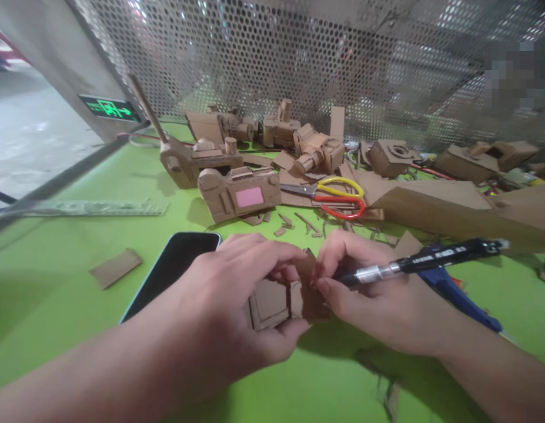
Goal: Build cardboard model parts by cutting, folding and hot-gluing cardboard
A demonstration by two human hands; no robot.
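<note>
My left hand [250,294] is wrapped round a small box-like cardboard piece [272,302] with raised strips along its edges. Its fingers curl over the top and the thumb presses from below. My right hand [369,288] grips a black pen [435,258] with a silver band, its clicker end pointing right. The pen's tip is hidden behind my right fingers, close to a brown cardboard scrap [314,299] beside the held piece. Whether the tip touches the cardboard I cannot tell. A phone [179,264] lies partly under my left wrist.
Behind my hands stand a cardboard camera model [243,194] with a pink patch and scissors [338,197] with yellow and red handles. A blue utility knife [461,299] lies beyond my right wrist. Further off are a clear ruler [100,208], several cardboard models and a perforated metal screen [276,53].
</note>
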